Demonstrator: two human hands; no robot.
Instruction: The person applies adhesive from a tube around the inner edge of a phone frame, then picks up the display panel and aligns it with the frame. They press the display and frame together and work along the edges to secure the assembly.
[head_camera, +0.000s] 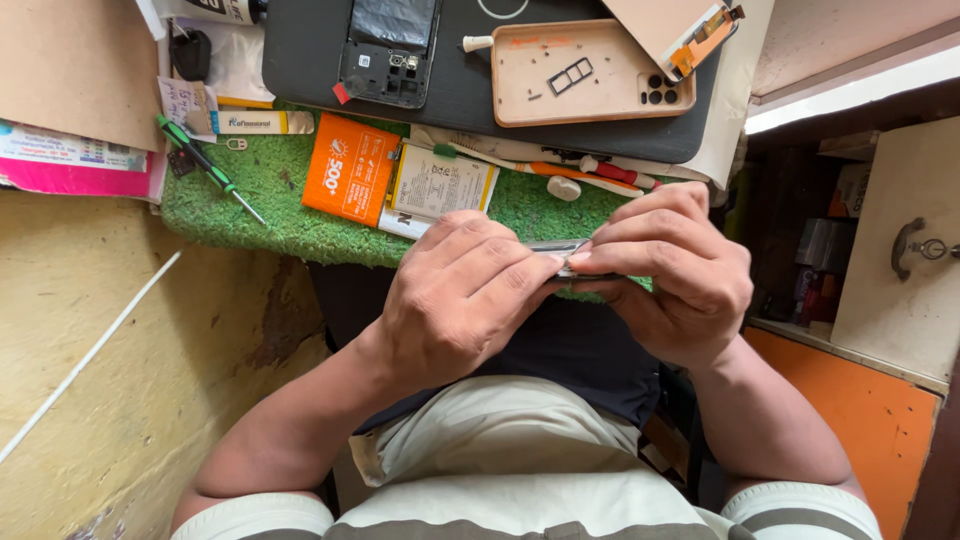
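Workbench surface: dark mat (470, 100) at the far edge, green turf pad (270, 190) in front of it. On the mat lie an opened phone body (388, 50) and a tan back cover (590, 70). An orange packet (351, 168) rests on the turf. Left hand (460, 295) and right hand (670, 270) both pinch a thin silver part (562, 250) at the bench's near edge.

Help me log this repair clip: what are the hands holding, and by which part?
Both hands, left hand and right hand, pinch a small flat silvery part between the fingertips, one at each end. Most of it is hidden, so its kind cannot be told.
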